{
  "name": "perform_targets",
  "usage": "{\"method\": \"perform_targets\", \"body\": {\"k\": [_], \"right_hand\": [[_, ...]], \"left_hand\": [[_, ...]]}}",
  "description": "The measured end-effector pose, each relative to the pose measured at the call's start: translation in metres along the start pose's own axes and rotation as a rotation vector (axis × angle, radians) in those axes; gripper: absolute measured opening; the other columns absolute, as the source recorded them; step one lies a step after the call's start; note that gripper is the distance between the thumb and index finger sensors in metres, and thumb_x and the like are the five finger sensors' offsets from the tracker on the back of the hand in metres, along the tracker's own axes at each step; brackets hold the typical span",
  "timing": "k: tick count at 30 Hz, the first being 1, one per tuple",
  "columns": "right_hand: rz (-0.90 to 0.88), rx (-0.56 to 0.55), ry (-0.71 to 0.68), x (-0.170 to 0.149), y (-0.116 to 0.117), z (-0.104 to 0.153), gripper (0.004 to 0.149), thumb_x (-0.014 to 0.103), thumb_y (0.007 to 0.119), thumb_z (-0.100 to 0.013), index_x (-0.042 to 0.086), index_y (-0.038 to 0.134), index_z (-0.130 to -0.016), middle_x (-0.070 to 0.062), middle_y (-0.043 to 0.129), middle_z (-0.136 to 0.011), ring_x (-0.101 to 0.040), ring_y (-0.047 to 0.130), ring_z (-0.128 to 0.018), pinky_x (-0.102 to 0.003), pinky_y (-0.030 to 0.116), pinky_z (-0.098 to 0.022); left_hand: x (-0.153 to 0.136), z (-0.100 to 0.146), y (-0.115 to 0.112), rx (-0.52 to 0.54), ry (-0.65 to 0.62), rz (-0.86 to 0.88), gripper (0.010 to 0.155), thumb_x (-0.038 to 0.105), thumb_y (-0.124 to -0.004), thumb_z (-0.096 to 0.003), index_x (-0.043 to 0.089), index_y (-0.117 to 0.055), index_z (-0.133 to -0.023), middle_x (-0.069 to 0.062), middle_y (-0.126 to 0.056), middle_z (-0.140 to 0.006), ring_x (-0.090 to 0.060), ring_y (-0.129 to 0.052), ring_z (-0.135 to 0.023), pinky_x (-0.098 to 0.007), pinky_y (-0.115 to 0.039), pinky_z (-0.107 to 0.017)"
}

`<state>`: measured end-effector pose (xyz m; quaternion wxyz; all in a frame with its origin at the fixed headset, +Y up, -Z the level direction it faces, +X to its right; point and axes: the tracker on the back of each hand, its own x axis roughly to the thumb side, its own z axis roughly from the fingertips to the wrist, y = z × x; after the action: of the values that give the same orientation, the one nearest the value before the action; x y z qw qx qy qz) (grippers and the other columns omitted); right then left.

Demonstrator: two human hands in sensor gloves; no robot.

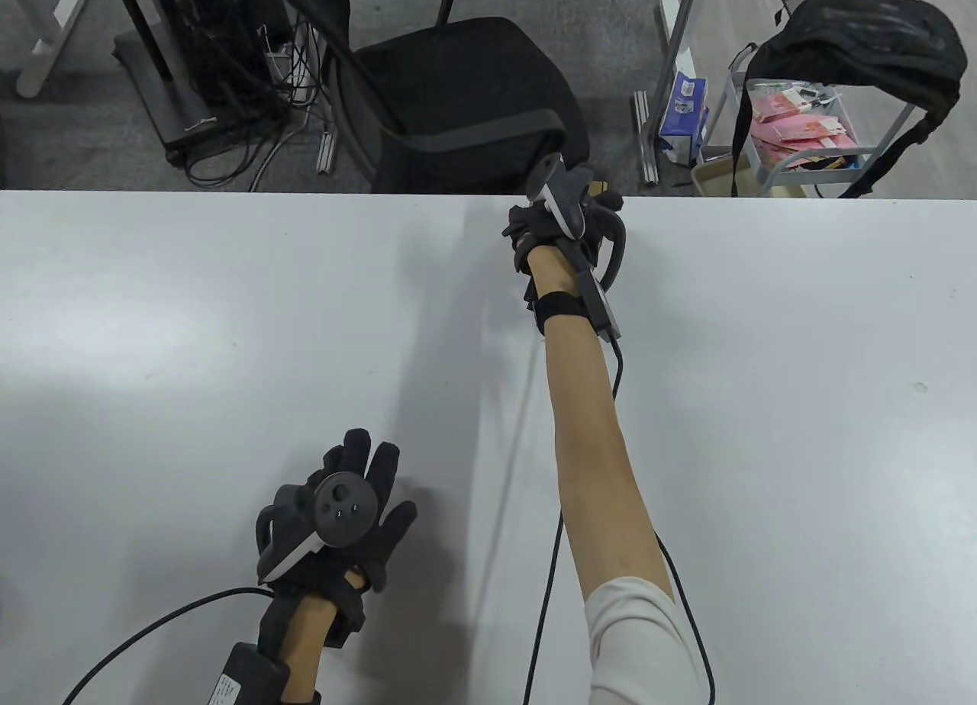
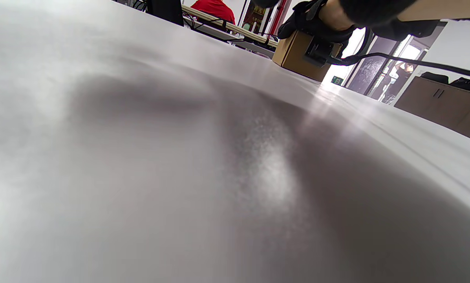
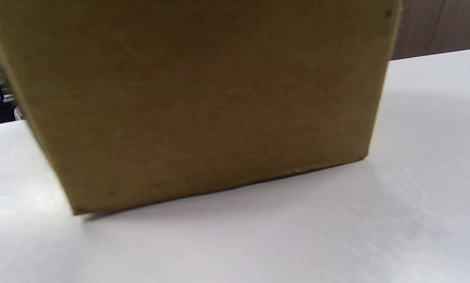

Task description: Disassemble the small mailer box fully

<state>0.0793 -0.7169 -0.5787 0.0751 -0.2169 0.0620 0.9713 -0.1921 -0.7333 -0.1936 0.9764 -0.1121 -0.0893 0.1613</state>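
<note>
box: at table's far edge, largely hidden under right hand, grip unclear | left hand: flat, fingers spread | beyond: chair, cart

Table view overhead; left wrist view skims table toward box; right wrist view close on it.

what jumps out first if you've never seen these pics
The long bare arm stretching across the white table to its far edge, where the right hand rests on a brown mailer box. The left hand lies flat near the front, fingers spread. The box's cardboard side fills the right wrist view.
</note>
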Motion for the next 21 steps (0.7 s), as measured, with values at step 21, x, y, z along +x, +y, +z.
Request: {"method": "perform_targets", "body": {"k": [21], "right_hand": [[0.034,-0.128,-0.131,-0.068,-0.049,0.117,0.073,0.069,0.072,-0.036,0.057,0.035,-0.098,0.008,0.016,-0.115,-0.057,0.032,-0.097,-0.073,0.049,-0.061]], "left_hand": [[0.020,0.002,-0.008,-0.017,-0.076,-0.025,0.077,0.060,-0.065,-0.0477,0.028,-0.035,-0.111,-0.009,-0.014,-0.117,-0.043,-0.030,-0.109,-0.063,-0.037,-0.076]]}}
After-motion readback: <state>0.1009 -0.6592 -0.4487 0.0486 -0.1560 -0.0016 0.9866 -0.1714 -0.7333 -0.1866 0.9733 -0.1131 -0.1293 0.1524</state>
